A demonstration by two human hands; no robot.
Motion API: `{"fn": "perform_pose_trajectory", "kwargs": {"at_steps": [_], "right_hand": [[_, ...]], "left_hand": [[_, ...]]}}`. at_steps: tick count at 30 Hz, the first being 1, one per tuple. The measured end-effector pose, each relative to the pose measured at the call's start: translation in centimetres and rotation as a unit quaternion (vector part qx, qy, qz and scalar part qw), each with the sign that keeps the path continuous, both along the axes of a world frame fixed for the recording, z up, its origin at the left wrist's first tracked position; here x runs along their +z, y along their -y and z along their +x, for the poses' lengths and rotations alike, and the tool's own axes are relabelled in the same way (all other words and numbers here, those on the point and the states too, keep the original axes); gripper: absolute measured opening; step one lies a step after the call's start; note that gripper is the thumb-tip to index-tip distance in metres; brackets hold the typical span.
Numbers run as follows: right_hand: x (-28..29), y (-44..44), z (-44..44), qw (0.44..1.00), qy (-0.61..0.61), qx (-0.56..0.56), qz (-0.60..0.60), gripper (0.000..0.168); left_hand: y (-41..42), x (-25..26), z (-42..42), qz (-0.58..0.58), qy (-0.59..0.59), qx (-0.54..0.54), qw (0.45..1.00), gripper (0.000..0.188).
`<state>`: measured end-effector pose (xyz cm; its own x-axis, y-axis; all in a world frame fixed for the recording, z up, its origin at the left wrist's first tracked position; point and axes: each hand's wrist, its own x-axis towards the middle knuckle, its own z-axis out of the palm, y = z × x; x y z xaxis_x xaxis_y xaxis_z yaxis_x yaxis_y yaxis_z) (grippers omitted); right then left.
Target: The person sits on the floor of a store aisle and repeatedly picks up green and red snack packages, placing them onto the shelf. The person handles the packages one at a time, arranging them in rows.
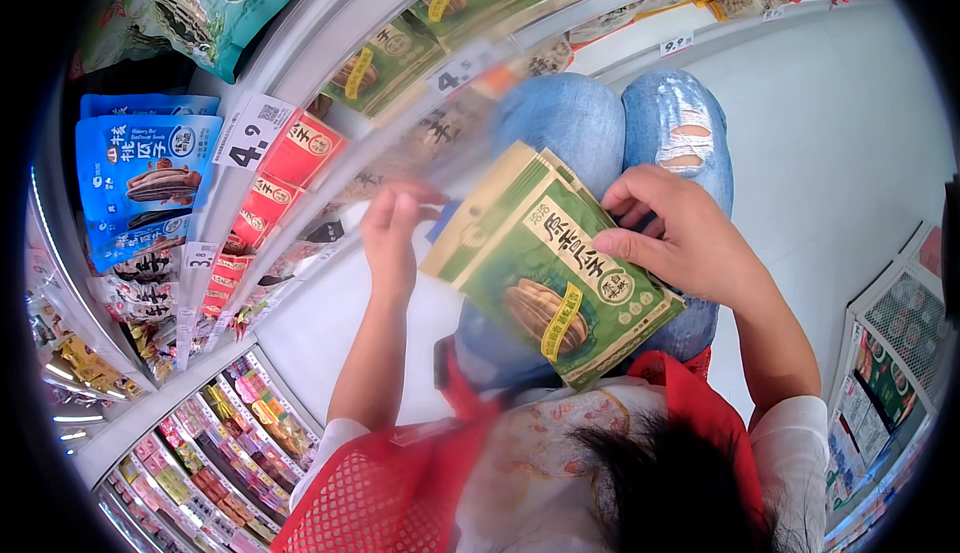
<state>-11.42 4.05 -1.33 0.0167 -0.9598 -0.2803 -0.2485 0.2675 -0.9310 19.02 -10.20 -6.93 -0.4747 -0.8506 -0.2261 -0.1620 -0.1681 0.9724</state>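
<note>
My right hand [675, 230] grips green bags of sunflower seeds [570, 275] by their right side, thumb on the printed front; at least two bags overlap above my lap. My left hand [397, 223] is raised to the left of the bags, blurred, its fingers bent near a small blue piece [444, 221] at the bags' edge. Whether the fingers hold that piece is unclear. Similar green bags [375, 65] stand on the shelf in front of me.
Shelves with price tags [253, 133] curve along the front and left. Blue seed bags [142, 178], teal bags [214, 5] and red packs [304, 149] fill them. My knees in ripped jeans [675, 125] are bent near the lower shelf. A mesh-sided stand [904, 335] is at right.
</note>
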Motion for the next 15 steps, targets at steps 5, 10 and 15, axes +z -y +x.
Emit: {"fn": "perform_pose_trajectory", "kwargs": {"at_steps": [5, 10, 15], "right_hand": [[-0.1, -1.9, 2.1, 0.997, 0.009, 0.005, 0.077, 0.047], [-0.2, -2.0, 1.9, 0.992, 0.091, 0.012, 0.091, 0.063], [-1.6, -3.3, 0.3, 0.877, 0.468, -0.096, 0.057, 0.06]], "left_hand": [[-6.1, 2.9, -0.8, 0.032, 0.018, -0.001, 0.999, 0.051], [-7.0, 5.4, -1.9, 0.178, -0.051, -0.019, 0.983, 0.057], [-6.8, 8.2, -3.6, 0.161, -0.138, -0.064, 0.975, 0.039]]}}
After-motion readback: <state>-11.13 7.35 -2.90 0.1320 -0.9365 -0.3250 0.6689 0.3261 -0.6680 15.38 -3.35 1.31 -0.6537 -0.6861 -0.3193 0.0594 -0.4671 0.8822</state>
